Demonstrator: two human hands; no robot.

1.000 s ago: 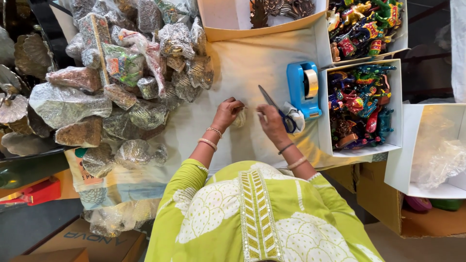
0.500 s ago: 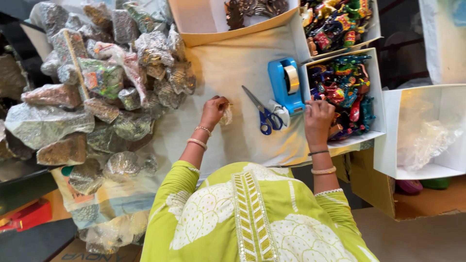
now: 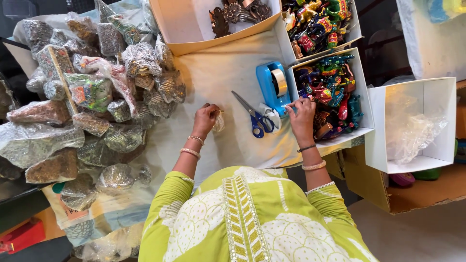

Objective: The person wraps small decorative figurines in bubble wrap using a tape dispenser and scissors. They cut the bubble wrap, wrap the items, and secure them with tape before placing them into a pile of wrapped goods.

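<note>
Right hand (image 3: 302, 112) pinches a strip of tape at the blue tape dispenser (image 3: 273, 87) (beside the box of painted figurines (image 3: 335, 94)); blue-handled scissors (image 3: 255, 116) lie between the hands. Left hand (image 3: 205, 120) grips a small clear-wrapped item (image 3: 218, 122) on the desk (image 3: 228, 68).

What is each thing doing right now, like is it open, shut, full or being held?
Left hand: closed on a small clear-wrapped item.
Right hand: fingers at the tape dispenser's front edge, pinching something I cannot make out.
Tape dispenser: blue, upright, roll loaded.
Scissors: lying on the cloth, blades shut.
Box of painted figurines: open, full.
White box with clear wrap: open.
</note>
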